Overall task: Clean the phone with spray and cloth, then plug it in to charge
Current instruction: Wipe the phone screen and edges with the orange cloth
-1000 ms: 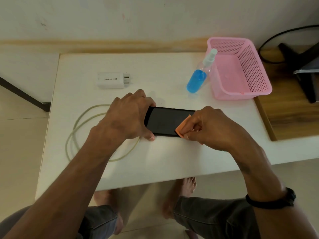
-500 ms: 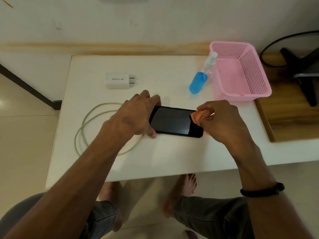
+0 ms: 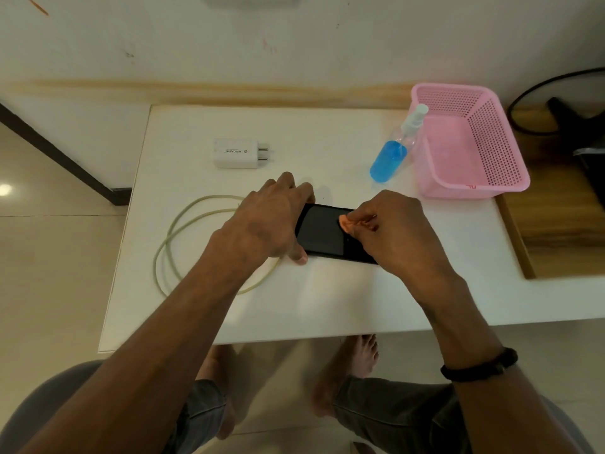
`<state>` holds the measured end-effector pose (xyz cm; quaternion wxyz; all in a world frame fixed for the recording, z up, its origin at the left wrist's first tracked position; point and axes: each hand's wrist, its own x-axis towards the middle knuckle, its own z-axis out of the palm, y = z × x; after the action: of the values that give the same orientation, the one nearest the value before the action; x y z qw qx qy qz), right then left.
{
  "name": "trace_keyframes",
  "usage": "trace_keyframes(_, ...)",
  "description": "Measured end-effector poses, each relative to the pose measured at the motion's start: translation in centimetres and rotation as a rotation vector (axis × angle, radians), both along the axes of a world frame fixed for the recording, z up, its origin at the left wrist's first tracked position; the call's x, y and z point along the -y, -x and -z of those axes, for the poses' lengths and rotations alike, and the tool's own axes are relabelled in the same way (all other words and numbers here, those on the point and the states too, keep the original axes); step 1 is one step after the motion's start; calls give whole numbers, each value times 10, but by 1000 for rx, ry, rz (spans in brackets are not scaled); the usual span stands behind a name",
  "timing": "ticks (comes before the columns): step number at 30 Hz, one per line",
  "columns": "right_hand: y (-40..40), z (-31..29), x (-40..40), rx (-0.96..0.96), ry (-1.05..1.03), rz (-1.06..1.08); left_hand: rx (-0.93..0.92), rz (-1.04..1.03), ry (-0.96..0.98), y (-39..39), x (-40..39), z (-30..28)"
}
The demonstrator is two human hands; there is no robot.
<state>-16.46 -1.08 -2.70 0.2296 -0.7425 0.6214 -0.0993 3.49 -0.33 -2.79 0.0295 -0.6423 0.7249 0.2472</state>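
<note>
A black phone [image 3: 322,231] lies flat, screen up, in the middle of the white table [image 3: 327,299]. My left hand [image 3: 266,221] grips its left end, thumb on the near edge. My right hand [image 3: 394,231] pinches a small orange cloth [image 3: 346,221] and presses it on the screen, covering the phone's right part. A spray bottle [image 3: 391,158] with blue liquid leans against the pink basket. A white charger plug [image 3: 240,153] lies at the back left. A pale cable [image 3: 183,237] is coiled left of the phone, partly under my left arm.
A pink plastic basket [image 3: 471,178] stands at the back right of the table. A wooden surface [image 3: 563,231] with a dark cable and a black object adjoins on the right. A wall runs behind; the table's near edge is above my knees.
My right hand has slid the orange cloth leftwards along the screen from the phone's right end toward its middle. My left hand keeps hold of the left end.
</note>
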Motion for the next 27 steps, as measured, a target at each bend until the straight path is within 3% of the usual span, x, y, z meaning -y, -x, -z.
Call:
trace_keyframes(10, 10, -8, -4, 37, -229, -157, 18, -25, 9, 1, -1, -1)
trace_keyframes(16, 26, -11, -1, 73, -322, -137, -18, -14, 8, 0, -2, -1)
trace_keyframes(27, 22, -6, 6, 28, -62, 114, -25, -1, 9, -1, -2, 0)
